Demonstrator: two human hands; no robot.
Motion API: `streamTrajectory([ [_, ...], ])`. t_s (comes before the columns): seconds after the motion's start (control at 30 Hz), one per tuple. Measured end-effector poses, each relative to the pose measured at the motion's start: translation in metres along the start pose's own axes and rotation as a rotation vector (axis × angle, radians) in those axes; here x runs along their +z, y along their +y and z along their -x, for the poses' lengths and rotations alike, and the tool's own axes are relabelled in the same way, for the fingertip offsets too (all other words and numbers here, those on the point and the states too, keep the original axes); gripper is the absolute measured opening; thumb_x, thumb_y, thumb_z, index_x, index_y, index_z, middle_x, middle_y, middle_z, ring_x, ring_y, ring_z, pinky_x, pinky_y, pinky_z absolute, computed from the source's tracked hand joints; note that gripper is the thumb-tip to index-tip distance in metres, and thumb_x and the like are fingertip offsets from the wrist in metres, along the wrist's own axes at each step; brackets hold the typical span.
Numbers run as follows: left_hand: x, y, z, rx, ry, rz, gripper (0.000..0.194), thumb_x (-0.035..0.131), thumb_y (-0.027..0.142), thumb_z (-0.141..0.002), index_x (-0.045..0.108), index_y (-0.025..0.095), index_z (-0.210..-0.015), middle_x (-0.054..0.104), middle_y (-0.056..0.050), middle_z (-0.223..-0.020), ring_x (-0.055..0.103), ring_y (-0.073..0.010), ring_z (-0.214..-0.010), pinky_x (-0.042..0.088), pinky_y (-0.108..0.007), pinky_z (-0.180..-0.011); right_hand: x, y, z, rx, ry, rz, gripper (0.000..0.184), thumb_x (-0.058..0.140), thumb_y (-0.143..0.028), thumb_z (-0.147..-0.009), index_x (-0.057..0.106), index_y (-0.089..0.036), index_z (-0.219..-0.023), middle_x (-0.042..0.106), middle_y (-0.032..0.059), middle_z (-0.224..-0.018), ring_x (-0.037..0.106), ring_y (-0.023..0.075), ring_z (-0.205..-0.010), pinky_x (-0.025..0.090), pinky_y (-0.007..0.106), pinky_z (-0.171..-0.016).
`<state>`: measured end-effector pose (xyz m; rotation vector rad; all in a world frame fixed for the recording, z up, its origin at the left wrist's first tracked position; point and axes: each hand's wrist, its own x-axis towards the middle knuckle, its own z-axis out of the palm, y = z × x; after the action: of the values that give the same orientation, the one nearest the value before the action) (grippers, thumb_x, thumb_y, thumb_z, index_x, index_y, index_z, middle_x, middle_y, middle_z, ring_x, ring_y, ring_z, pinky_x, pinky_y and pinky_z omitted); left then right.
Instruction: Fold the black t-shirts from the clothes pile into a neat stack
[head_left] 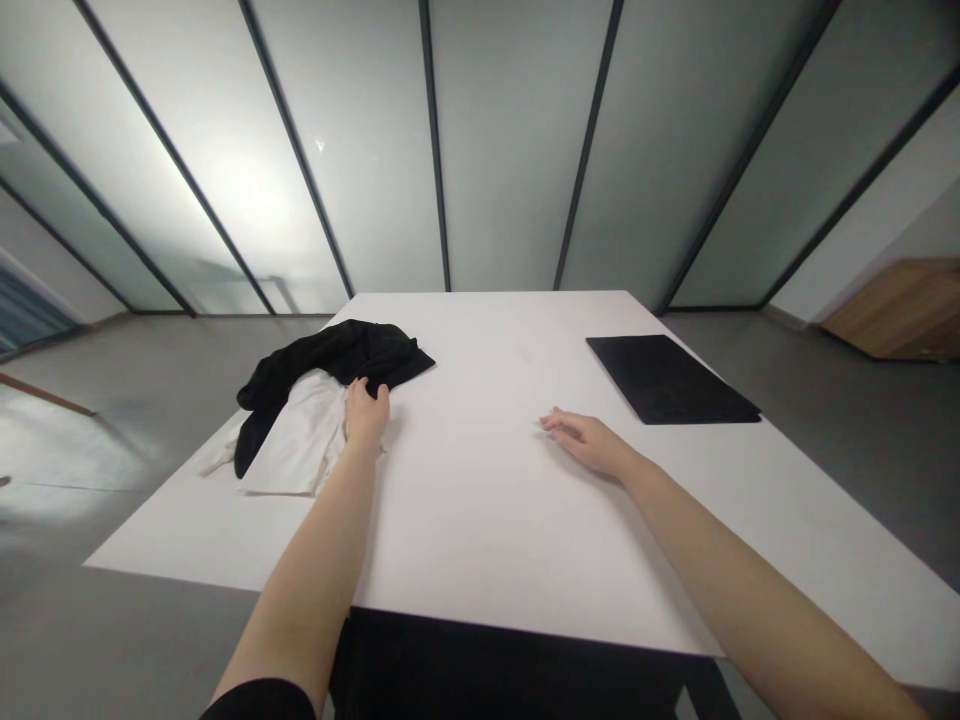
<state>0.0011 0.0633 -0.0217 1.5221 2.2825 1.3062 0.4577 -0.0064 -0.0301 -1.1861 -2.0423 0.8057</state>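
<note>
My left hand reaches out over the white table and rests on the edge of a heap of clothes, its fingers curled onto the black garment where it overlaps a white garment. The white one lies flat under the black one, near the table's left edge. My right hand lies on the bare tabletop in the middle, fingers stretched out and pointing left, holding nothing.
A flat black rectangular mat lies on the table at the far right. Frosted glass wall panels with dark frames stand behind the table. A wooden cabinet sits at the right, grey floor all around.
</note>
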Motion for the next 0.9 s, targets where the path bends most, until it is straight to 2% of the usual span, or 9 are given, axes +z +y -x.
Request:
streamTrajectory([
  [0.13,0.0,-0.001,-0.003,0.043,0.12,0.164,0.042,0.062,0.029,-0.094,0.067,0.016,-0.134,0.065,-0.019,-0.147,0.056,-0.0318,-0.146,0.037,-0.048,-0.13,0.0,0.003,0.0,0.005,-0.018,0.007,0.022,0.064,-0.042,-0.098,0.078,-0.028,-0.109,0.079,0.0096,-0.133,0.052,0.0336,-0.153,0.039,0.06,-0.127],
  [0.3,-0.008,0.008,-0.001,0.216,0.247,0.282,0.029,0.058,0.022,-0.092,0.071,0.019,-0.118,0.071,-0.014,-0.131,0.065,-0.0267,-0.131,0.052,-0.042,-0.116,0.0,0.003,-0.001,0.006,-0.019,0.013,0.022,0.064,-0.041,-0.099,0.078,-0.028,-0.109,0.079,0.01,-0.133,0.053,0.0331,-0.152,0.04,0.058,-0.126],
  [0.4,-0.008,0.016,0.004,0.228,0.153,0.329,0.022,0.056,0.027,-0.095,0.07,0.02,-0.11,0.073,-0.009,-0.112,0.072,-0.0226,-0.107,0.061,-0.036,-0.094,0.0,0.003,-0.001,0.007,-0.022,0.016,0.022,0.063,-0.04,-0.1,0.078,-0.028,-0.11,0.079,0.0102,-0.133,0.053,0.0326,-0.152,0.04,0.058,-0.126],
  [0.47,-0.006,0.019,0.008,0.174,0.081,0.309,0.026,0.059,0.032,-0.095,0.067,0.02,-0.117,0.071,-0.007,-0.103,0.072,-0.0208,-0.094,0.062,-0.035,-0.088,0.0,0.002,-0.002,0.008,-0.021,0.018,0.022,0.063,-0.04,-0.1,0.078,-0.028,-0.11,0.078,0.0103,-0.133,0.053,0.0324,-0.152,0.04,0.059,-0.126],
  [0.57,-0.005,0.021,0.015,0.088,0.05,0.12,0.064,0.073,0.043,-0.089,0.056,0.02,-0.146,0.067,-0.012,-0.121,0.071,-0.0263,-0.107,0.059,-0.042,-0.098,0.0,0.001,-0.002,0.01,-0.019,0.024,0.022,0.062,-0.039,-0.1,0.078,-0.027,-0.11,0.078,0.0102,-0.134,0.053,0.0324,-0.152,0.04,0.058,-0.126],
  [0.67,-0.008,0.018,0.018,0.053,-0.106,-0.149,0.089,0.082,0.059,-0.081,0.055,0.022,-0.156,0.059,-0.02,-0.139,0.065,-0.0385,-0.126,0.051,-0.053,-0.111,0.0,-0.001,-0.002,0.011,-0.026,0.039,0.023,0.061,-0.038,-0.1,0.078,-0.027,-0.11,0.078,0.0099,-0.134,0.053,0.032,-0.152,0.04,0.057,-0.126],
  [0.77,-0.008,0.011,0.015,0.085,-0.242,-0.283,0.068,0.076,0.061,-0.085,0.072,0.022,-0.141,0.064,-0.023,-0.135,0.062,-0.0449,-0.13,0.047,-0.057,-0.113,-0.001,-0.002,-0.002,0.009,-0.026,0.052,0.023,0.061,-0.037,-0.1,0.078,-0.027,-0.11,0.079,0.0097,-0.133,0.054,0.0317,-0.151,0.04,0.057,-0.126],
  [0.83,-0.007,0.006,0.011,0.112,-0.221,-0.263,0.051,0.068,0.052,-0.093,0.078,0.019,-0.13,0.069,-0.023,-0.127,0.062,-0.0445,-0.13,0.045,-0.058,-0.115,-0.001,-0.002,-0.002,0.01,-0.024,0.059,0.023,0.06,-0.037,-0.1,0.078,-0.027,-0.111,0.078,0.0097,-0.133,0.055,0.0317,-0.151,0.04,0.057,-0.126],
  [0.9,-0.005,0.003,0.006,0.097,-0.131,-0.152,0.042,0.063,0.046,-0.096,0.08,0.017,-0.122,0.073,-0.022,-0.122,0.061,-0.0427,-0.131,0.042,-0.059,-0.118,-0.001,-0.001,-0.002,0.009,-0.024,0.066,0.023,0.06,-0.036,-0.1,0.078,-0.027,-0.111,0.078,0.0097,-0.133,0.055,0.0318,-0.151,0.039,0.058,-0.126],
])
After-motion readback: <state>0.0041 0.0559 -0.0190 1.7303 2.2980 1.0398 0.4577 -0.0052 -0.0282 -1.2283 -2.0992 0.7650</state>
